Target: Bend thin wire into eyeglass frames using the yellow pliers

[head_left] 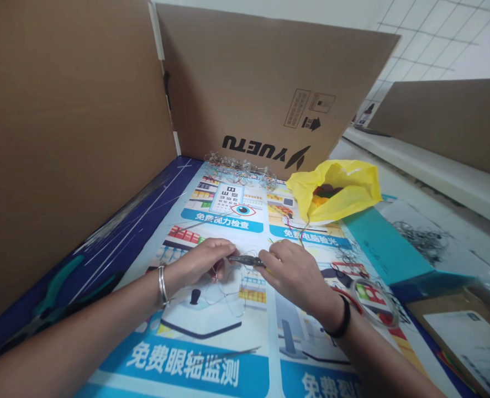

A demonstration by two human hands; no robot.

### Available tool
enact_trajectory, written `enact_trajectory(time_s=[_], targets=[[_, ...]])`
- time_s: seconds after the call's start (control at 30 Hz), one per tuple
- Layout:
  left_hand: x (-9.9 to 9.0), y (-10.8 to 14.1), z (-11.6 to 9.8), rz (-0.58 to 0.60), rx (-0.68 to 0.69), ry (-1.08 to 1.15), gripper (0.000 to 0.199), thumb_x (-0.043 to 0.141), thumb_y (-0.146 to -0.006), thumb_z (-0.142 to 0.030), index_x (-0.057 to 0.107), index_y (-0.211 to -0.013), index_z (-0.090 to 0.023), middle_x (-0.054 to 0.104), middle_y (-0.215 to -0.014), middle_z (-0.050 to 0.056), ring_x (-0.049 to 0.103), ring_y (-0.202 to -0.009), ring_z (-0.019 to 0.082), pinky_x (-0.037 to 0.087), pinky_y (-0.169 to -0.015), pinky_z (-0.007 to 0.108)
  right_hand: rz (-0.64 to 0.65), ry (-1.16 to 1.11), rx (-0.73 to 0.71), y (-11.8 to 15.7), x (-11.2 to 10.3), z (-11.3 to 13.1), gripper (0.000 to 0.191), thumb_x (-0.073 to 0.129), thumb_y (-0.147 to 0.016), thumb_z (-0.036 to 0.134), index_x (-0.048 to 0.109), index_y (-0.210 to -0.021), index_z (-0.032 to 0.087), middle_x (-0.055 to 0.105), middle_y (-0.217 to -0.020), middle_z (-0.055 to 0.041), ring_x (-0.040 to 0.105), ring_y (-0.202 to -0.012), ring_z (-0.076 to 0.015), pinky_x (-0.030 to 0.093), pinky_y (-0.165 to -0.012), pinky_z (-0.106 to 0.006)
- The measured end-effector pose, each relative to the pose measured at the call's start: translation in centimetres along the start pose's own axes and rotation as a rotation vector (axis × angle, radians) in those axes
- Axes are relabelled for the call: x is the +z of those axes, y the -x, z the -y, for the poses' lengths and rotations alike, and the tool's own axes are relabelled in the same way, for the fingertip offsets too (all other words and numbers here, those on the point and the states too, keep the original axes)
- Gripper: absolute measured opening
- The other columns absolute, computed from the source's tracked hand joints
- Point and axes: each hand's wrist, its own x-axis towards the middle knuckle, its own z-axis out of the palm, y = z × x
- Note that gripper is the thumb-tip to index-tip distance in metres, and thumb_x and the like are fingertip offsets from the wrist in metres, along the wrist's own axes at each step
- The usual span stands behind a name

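Near the middle of the printed mat, my right hand is closed around small dark-nosed pliers, whose tips point left. The tips meet the fingers of my left hand, which pinch a thin wire piece. Loops of fine wire hang below the left fingers, over the mat. What exactly lies between the plier jaws is too small to tell. Loose straight wires lie on the mat nearer to me.
Cardboard panels stand at the left and back. Wire pieces are heaped at the back. A yellow bag, wire spool and dark wire bits are at the right. Teal-handled pliers lie left.
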Motion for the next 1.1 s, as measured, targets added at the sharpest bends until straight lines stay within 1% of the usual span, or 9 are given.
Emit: enact_trajectory(time_s=[0.2,0.43,0.57,0.63,0.73,0.83,0.87,1.0,1.1], targets=[[0.0,0.0,0.0,0.002,-0.011,-0.008,0.027,0.047,-0.083,-0.041,0.059,-0.075,-0.017,0.049,-0.037,-0.003,0.041,-0.034,0.009,0.028,-0.039,0.021,-0.003,-0.001,-0.006,0.0,0.0,0.0,0.020,0.050,-0.088,0.035,0.055,-0.076,0.020,0.053,-0.072,-0.0028,0.043,-0.072,-0.0167,0.024,-0.062,-0.030],[0.0,0.0,0.1,-0.004,-0.015,-0.024,0.029,0.046,-0.083,-0.041,0.059,-0.076,-0.016,0.047,-0.037,-0.004,0.041,-0.033,0.008,0.026,-0.038,0.019,0.038,0.048,-0.056,0.0,-0.3,0.0,0.019,0.048,-0.089,0.035,0.055,-0.080,0.020,0.052,-0.073,-0.0032,0.042,-0.072,-0.0180,0.024,-0.063,-0.032],[-0.1,-0.1,0.3,0.018,0.007,-0.041,0.028,0.046,-0.083,-0.041,0.059,-0.076,-0.017,0.048,-0.038,-0.004,0.041,-0.033,0.009,0.028,-0.038,0.019,0.048,0.121,-0.105,0.1,-0.9,0.2,0.007,0.050,-0.088,0.023,0.055,-0.085,0.020,0.051,-0.073,-0.0026,0.040,-0.071,-0.0176,0.024,-0.062,-0.033],[-0.2,-0.2,0.4,0.026,0.019,-0.047,0.029,0.045,-0.083,-0.041,0.060,-0.076,-0.016,0.048,-0.039,-0.004,0.043,-0.034,0.009,0.029,-0.038,0.019,0.058,0.155,-0.137,0.1,-1.3,0.2,0.007,0.050,-0.086,0.018,0.056,-0.090,0.020,0.051,-0.074,-0.0028,0.040,-0.071,-0.0172,0.025,-0.062,-0.033],[-0.3,-0.2,0.3,0.022,0.041,-0.057,0.029,0.046,-0.083,-0.039,0.061,-0.075,-0.015,0.052,-0.047,-0.003,0.045,-0.035,0.007,0.029,-0.038,0.019,0.081,0.177,-0.190,0.0,-1.9,0.1,0.011,0.049,-0.087,0.017,0.056,-0.096,0.019,0.051,-0.075,-0.0031,0.040,-0.071,-0.0173,0.025,-0.062,-0.034],[-0.2,-0.1,0.2,0.032,0.065,-0.049,0.028,0.048,-0.082,-0.038,0.061,-0.073,-0.015,0.059,-0.063,-0.001,0.046,-0.037,0.005,0.028,-0.038,0.019,0.094,0.157,-0.227,-0.1,-2.1,-0.1,0.011,0.049,-0.087,0.017,0.056,-0.095,0.019,0.051,-0.074,-0.0027,0.040,-0.071,-0.0172,0.025,-0.061,-0.033],[-0.2,-0.1,0.1,0.038,0.067,-0.042,0.028,0.048,-0.082,-0.039,0.060,-0.073,-0.015,0.059,-0.066,-0.001,0.046,-0.038,0.005,0.027,-0.038,0.019,0.095,0.143,-0.230,-0.1,-2.1,-0.1,0.010,0.049,-0.087,0.017,0.056,-0.094,0.019,0.051,-0.074,-0.0026,0.040,-0.071,-0.0170,0.024,-0.061,-0.033],[0.0,0.1,-0.1,0.041,0.051,-0.011,0.030,0.050,-0.083,-0.042,0.059,-0.074,-0.015,0.053,-0.052,-0.004,0.042,-0.036,0.005,0.026,-0.038,0.019,0.093,0.068,-0.185,-0.1,-1.5,-0.3,0.005,0.051,-0.087,0.021,0.056,-0.085,0.020,0.051,-0.071,-0.0019,0.040,-0.070,-0.0162,0.023,-0.061,-0.031],[0.0,0.0,-0.1,0.042,0.056,0.013,0.029,0.050,-0.083,-0.042,0.057,-0.075,-0.015,0.051,-0.046,-0.004,0.042,-0.036,0.006,0.027,-0.040,0.019,0.105,-0.008,-0.122,-0.1,-1.2,-0.6,0.013,0.051,-0.088,0.030,0.056,-0.081,0.021,0.052,-0.071,-0.0017,0.042,-0.070,-0.0158,0.024,-0.062,-0.030]])
